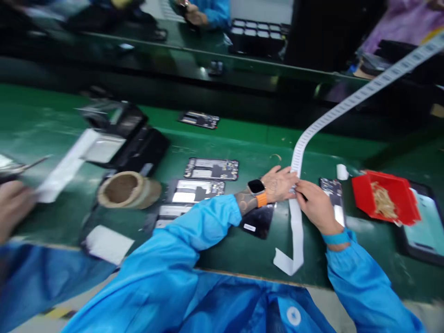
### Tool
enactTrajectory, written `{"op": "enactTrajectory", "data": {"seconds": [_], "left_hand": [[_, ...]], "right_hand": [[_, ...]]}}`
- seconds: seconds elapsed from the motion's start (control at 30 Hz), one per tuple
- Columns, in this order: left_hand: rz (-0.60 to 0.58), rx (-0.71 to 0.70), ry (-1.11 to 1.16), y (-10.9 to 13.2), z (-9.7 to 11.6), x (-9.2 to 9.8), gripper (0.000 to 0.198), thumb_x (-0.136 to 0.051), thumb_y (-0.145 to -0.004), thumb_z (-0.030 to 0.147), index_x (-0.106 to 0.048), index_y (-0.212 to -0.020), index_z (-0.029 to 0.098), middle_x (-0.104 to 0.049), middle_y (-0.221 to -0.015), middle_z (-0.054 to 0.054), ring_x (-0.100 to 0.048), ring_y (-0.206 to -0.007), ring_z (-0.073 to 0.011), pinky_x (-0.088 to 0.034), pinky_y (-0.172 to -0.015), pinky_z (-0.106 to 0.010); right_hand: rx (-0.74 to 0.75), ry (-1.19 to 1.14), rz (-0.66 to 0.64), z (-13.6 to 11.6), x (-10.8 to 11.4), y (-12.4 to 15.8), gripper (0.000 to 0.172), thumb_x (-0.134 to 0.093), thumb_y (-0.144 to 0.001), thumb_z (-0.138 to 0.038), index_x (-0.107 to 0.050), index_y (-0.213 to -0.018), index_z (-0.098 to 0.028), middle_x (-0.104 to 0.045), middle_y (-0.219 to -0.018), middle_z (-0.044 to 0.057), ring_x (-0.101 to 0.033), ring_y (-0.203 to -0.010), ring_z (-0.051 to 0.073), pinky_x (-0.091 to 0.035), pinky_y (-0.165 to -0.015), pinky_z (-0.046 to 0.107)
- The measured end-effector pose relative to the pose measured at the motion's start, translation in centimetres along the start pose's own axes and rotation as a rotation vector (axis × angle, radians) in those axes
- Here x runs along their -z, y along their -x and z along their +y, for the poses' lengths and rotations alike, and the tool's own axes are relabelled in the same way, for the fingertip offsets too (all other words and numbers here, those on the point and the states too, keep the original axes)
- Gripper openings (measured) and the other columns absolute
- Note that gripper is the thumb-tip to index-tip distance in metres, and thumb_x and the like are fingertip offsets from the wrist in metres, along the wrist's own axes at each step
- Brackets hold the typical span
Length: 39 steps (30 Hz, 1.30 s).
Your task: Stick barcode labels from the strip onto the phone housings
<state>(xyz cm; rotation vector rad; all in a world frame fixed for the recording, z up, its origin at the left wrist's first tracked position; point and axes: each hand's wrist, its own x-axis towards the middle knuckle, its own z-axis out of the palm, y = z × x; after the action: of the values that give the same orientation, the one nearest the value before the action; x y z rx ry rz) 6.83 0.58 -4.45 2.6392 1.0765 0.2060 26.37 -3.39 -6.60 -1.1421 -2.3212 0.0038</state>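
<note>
A long white strip of labels (301, 148) comes down from the upper right, bends, and hangs across the green bench, its plain tail (297, 236) folded near the front edge. My left hand (279, 184), with a watch on the wrist, holds the strip from the left, fingers closed at its edge. From the right, my right hand (315, 203) pinches the strip at the same spot, fingertips close to those of my left hand. Below my left wrist lies a dark phone part (258, 221) with a small white label. What sits between my fingertips is too small to make out.
Several opened phone frames (211, 169) lie left of my hands. A cardboard tube core (120, 189) stands farther left, near a co-worker's hand (15, 206). On the right are a red bin of rubber bands (385, 196) and a large dark-edged device (426, 222).
</note>
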Motion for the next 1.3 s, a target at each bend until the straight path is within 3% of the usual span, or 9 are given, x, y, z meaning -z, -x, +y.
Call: {"op": "enactTrajectory", "data": {"seconds": [0.17,0.27,0.33,0.4,0.53,0.73,1.0,1.17,1.3], "left_hand": [[-0.018,-0.012,-0.029,0.0,0.8,-0.2,0.062,-0.055,-0.098,0.052,-0.051,-0.144,0.011,-0.047,-0.157,-0.014,-0.037,-0.149,-0.0307,-0.031,-0.12,-0.055],[-0.018,-0.021,0.025,-0.6,-1.0,1.8,0.077,-0.057,-0.096,0.055,-0.039,-0.153,0.008,-0.042,-0.16,-0.017,-0.036,-0.15,-0.0294,-0.033,-0.12,-0.049],[-0.008,0.016,0.059,-0.5,-4.6,4.9,0.081,-0.06,-0.094,0.053,-0.032,-0.157,0.011,-0.038,-0.163,-0.014,-0.036,-0.15,-0.0238,-0.034,-0.119,-0.037],[0.006,0.254,0.024,0.4,-9.8,8.7,0.08,-0.064,-0.093,0.041,-0.028,-0.16,0.017,-0.036,-0.165,-0.008,-0.036,-0.15,-0.0183,-0.029,-0.121,-0.027],[-0.048,0.579,-0.111,4.6,-19.1,14.4,0.074,-0.072,-0.085,0.023,-0.042,-0.152,0.015,-0.047,-0.155,-0.015,-0.045,-0.142,-0.0318,-0.032,-0.12,-0.049],[-0.102,0.785,-0.236,7.3,-25.2,14.2,0.052,-0.065,-0.095,0.04,-0.054,-0.141,0.019,-0.049,-0.15,-0.014,-0.05,-0.135,-0.0328,-0.042,-0.11,-0.06],[-0.082,0.745,-0.149,5.8,-26.8,14.3,0.044,-0.064,-0.095,0.042,-0.061,-0.13,0.016,-0.059,-0.137,-0.012,-0.058,-0.123,-0.0286,-0.048,-0.104,-0.052],[0.007,0.771,-0.125,6.6,-25.3,13.9,0.038,-0.065,-0.095,0.042,-0.064,-0.122,0.015,-0.063,-0.128,-0.011,-0.061,-0.117,-0.0268,-0.05,-0.102,-0.05],[0.194,0.804,-0.041,6.7,-23.5,14.0,0.045,-0.071,-0.087,0.049,-0.066,-0.113,0.013,-0.065,-0.122,-0.013,-0.059,-0.119,-0.0287,-0.046,-0.105,-0.05]], "right_hand": [[-0.002,-0.023,0.041,0.4,-0.2,-0.4,0.018,-0.05,-0.097,-0.021,-0.067,-0.091,-0.018,-0.075,-0.101,0.012,-0.071,-0.101,0.027,-0.057,-0.093,0.044],[-0.121,-0.019,0.132,0.5,0.5,-0.4,0.018,-0.05,-0.098,-0.027,-0.065,-0.091,-0.019,-0.075,-0.093,0.01,-0.072,-0.088,0.025,-0.057,-0.08,0.037],[-0.224,0.011,0.212,0.6,1.1,-0.3,0.019,-0.052,-0.096,-0.031,-0.065,-0.091,-0.02,-0.074,-0.086,0.008,-0.071,-0.079,0.023,-0.054,-0.072,0.034],[-0.284,0.022,0.28,0.6,1.6,-0.4,0.018,-0.054,-0.095,-0.033,-0.066,-0.092,-0.02,-0.074,-0.083,0.007,-0.071,-0.075,0.022,-0.053,-0.07,0.033],[-0.288,-0.045,0.341,0.3,2.1,-1.0,0.018,-0.052,-0.095,-0.031,-0.066,-0.09,-0.021,-0.074,-0.085,0.008,-0.071,-0.077,0.023,-0.053,-0.071,0.034],[-0.262,-0.125,0.373,0.2,2.0,-1.6,0.014,-0.051,-0.096,-0.028,-0.064,-0.092,-0.023,-0.072,-0.083,0.006,-0.069,-0.072,0.023,-0.054,-0.069,0.035],[-0.327,-0.185,0.388,0.0,1.9,-2.0,0.015,-0.05,-0.095,-0.026,-0.063,-0.09,-0.022,-0.07,-0.08,0.005,-0.066,-0.068,0.02,-0.053,-0.064,0.031],[-0.358,-0.245,0.388,0.0,1.7,-2.1,0.016,-0.048,-0.095,-0.027,-0.062,-0.088,-0.022,-0.069,-0.08,0.006,-0.066,-0.068,0.021,-0.053,-0.064,0.032],[-0.375,-0.253,0.381,0.4,1.2,-2.0,0.016,-0.05,-0.094,-0.03,-0.063,-0.088,-0.022,-0.07,-0.08,0.006,-0.067,-0.068,0.022,-0.053,-0.062,0.033]]}}
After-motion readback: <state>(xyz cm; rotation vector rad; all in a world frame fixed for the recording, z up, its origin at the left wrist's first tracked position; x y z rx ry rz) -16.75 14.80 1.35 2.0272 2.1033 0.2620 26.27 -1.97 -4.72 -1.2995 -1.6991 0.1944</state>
